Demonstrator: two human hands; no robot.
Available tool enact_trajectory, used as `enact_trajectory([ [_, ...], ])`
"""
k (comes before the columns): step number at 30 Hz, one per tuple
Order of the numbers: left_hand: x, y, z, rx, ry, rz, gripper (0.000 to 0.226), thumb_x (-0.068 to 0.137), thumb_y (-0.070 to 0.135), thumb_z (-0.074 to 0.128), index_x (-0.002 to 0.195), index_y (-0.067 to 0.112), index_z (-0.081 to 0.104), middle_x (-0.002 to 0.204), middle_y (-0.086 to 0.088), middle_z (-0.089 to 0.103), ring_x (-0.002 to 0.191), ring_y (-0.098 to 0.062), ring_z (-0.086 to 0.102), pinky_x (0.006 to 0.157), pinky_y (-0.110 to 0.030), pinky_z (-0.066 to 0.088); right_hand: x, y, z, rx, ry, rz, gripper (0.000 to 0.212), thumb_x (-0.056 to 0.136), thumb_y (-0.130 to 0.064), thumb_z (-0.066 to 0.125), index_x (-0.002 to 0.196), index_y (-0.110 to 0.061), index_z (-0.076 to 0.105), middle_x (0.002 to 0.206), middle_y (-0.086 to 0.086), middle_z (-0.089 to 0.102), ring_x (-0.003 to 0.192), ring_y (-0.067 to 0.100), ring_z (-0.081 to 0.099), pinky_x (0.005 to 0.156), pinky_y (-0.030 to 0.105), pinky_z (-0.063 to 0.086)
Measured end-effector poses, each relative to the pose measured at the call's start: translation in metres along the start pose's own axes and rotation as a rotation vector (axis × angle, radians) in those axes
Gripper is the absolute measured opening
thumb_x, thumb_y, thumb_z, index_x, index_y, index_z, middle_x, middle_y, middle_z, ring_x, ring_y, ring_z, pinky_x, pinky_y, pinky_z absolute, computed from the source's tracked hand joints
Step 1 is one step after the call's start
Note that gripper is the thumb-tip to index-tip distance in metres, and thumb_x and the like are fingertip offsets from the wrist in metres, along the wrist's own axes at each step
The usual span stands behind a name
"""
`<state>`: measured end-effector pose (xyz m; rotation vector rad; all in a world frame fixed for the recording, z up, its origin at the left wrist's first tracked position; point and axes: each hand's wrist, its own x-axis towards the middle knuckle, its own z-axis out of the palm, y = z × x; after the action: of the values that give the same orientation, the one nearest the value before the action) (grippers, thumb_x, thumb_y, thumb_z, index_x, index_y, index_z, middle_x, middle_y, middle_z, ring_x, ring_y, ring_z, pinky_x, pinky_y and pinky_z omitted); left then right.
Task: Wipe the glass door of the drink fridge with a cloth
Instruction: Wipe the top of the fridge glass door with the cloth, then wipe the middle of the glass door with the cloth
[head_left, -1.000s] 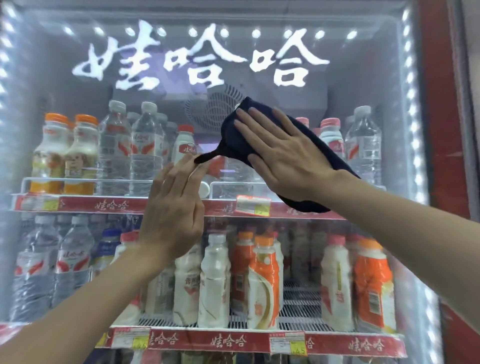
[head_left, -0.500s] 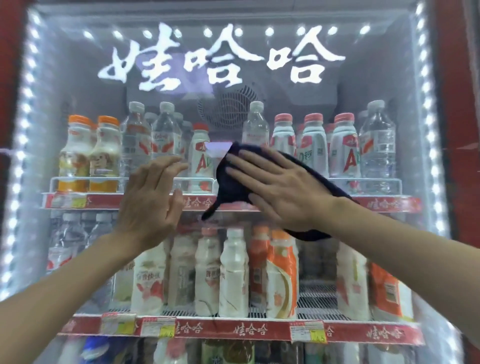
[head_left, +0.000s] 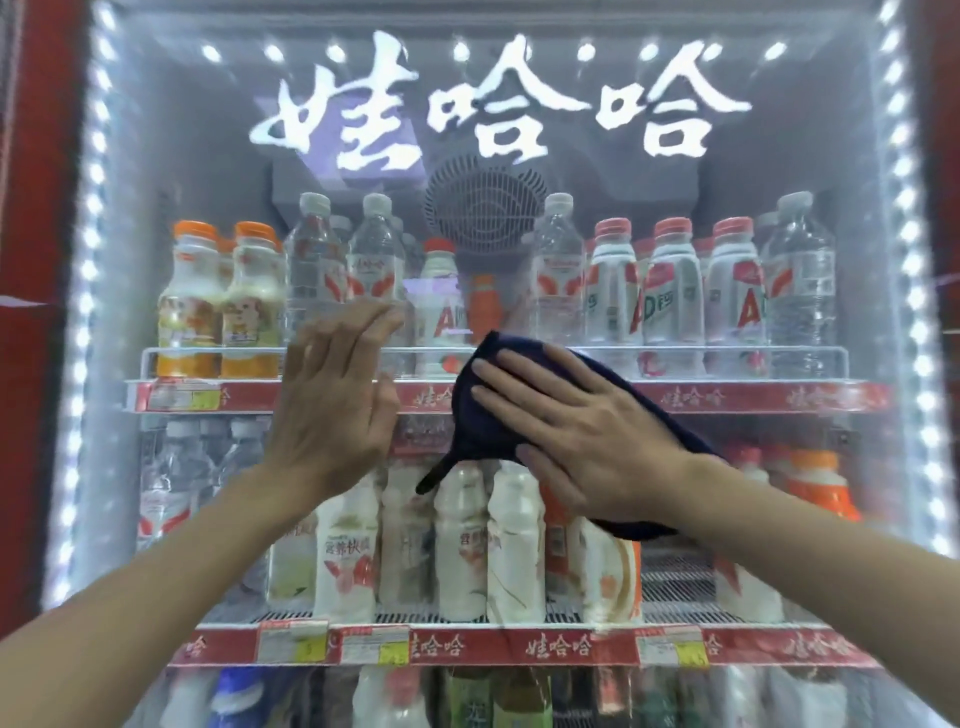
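Head view — right hand (head_left: 587, 431) presses cloth (head_left: 475, 410) flat on glass door (head_left: 519, 249).

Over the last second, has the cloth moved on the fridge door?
Yes, downward. The cloth under the right hand sat mostly above the upper shelf's red strip; now it lies across it and mostly below.

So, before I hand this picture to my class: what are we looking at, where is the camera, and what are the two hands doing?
There is no machine here. A person wears the camera on the head, so it looks forward as the wearer does. In front is the glass door of a lit drink fridge, with bottles on shelves behind it. The right hand lies flat, pressing a dark blue cloth to the glass. The left hand is open and holds nothing; whether it touches the glass is unclear.
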<state>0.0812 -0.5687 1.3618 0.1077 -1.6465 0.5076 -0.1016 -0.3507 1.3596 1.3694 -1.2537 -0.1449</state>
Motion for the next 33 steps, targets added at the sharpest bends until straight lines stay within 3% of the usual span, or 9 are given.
enact_trajectory([
  [2,-0.004,-0.017,-0.005,0.014,0.018,-0.054,0.053,0.092,0.016,0.044,0.144,0.005,0.046,0.147,-0.012,0.046,0.137,-0.029,0.040,0.116,-0.046,0.028,0.015,0.029,-0.008,-0.007,0.000,-0.059,0.059,0.109,-0.037,0.031,0.164,-0.018,0.017,0.171,0.001,0.011,0.159,0.019,0.005,0.129,0.045,0.008],
  [6,-0.010,-0.029,-0.001,0.053,0.021,-0.026,0.052,0.096,0.018,0.042,0.146,0.004,0.044,0.151,-0.013,0.044,0.144,-0.030,0.037,0.124,-0.048,0.021,0.061,0.066,-0.020,-0.031,0.144,0.291,0.059,0.108,-0.036,0.029,0.163,-0.016,0.023,0.170,0.004,0.017,0.158,0.022,0.012,0.127,0.049,0.016],
  [12,-0.011,-0.029,-0.002,0.044,0.041,-0.010,0.051,0.097,0.019,0.041,0.145,0.004,0.045,0.150,-0.012,0.045,0.144,-0.029,0.038,0.126,-0.044,0.016,0.067,0.016,-0.009,0.001,0.186,0.423,0.062,0.108,-0.037,0.024,0.163,-0.012,0.016,0.172,0.006,0.009,0.159,0.022,0.003,0.128,0.051,0.011],
  [14,-0.012,-0.028,-0.003,0.000,0.049,-0.016,0.052,0.096,0.017,0.041,0.146,0.004,0.044,0.151,-0.012,0.044,0.144,-0.029,0.037,0.125,-0.044,0.018,0.057,-0.020,0.000,0.028,0.166,0.380,0.062,0.108,-0.037,0.026,0.163,-0.012,0.017,0.171,0.006,0.009,0.159,0.023,0.003,0.127,0.052,0.012],
  [17,-0.012,-0.028,-0.009,-0.078,0.095,-0.066,0.054,0.092,0.011,0.046,0.146,0.004,0.044,0.150,-0.015,0.043,0.142,-0.030,0.036,0.121,-0.039,0.023,0.039,-0.054,0.010,0.045,0.051,0.130,0.061,0.109,-0.038,0.028,0.164,-0.014,0.014,0.172,0.004,0.008,0.159,0.022,0.001,0.128,0.050,0.010],
  [19,-0.012,-0.036,-0.016,-0.058,0.107,-0.081,0.055,0.089,0.009,0.046,0.144,0.003,0.046,0.149,-0.016,0.044,0.140,-0.031,0.037,0.118,-0.040,0.025,0.041,-0.034,0.004,0.018,-0.025,-0.042,0.059,0.110,-0.039,0.025,0.164,-0.018,0.012,0.172,0.000,0.007,0.159,0.018,0.000,0.129,0.046,0.006],
  [21,-0.010,-0.049,-0.019,-0.023,0.086,-0.095,0.054,0.088,0.010,0.046,0.142,0.004,0.047,0.147,-0.016,0.045,0.138,-0.032,0.038,0.118,-0.040,0.023,0.058,-0.003,-0.005,-0.028,-0.029,-0.077,0.058,0.111,-0.038,0.024,0.164,-0.020,0.013,0.172,-0.001,0.007,0.159,0.017,0.001,0.130,0.044,0.004],
  [26,-0.012,-0.064,-0.014,0.038,0.055,-0.074,0.051,0.091,0.016,0.044,0.141,0.005,0.047,0.146,-0.016,0.044,0.137,-0.032,0.038,0.119,-0.043,0.021,0.105,0.022,-0.014,-0.056,0.108,0.246,0.058,0.109,-0.038,0.023,0.163,-0.017,0.019,0.171,0.002,0.014,0.159,0.020,0.009,0.128,0.048,0.013],
  [33,-0.016,-0.066,-0.020,-0.080,0.101,-0.047,0.050,0.089,0.007,0.052,0.139,0.004,0.050,0.145,-0.014,0.047,0.139,-0.028,0.037,0.121,-0.046,0.024,0.102,-0.047,-0.001,0.013,0.191,0.444,0.061,0.107,-0.036,0.027,0.163,-0.011,0.020,0.171,0.006,0.012,0.159,0.024,0.006,0.127,0.052,0.013],
])
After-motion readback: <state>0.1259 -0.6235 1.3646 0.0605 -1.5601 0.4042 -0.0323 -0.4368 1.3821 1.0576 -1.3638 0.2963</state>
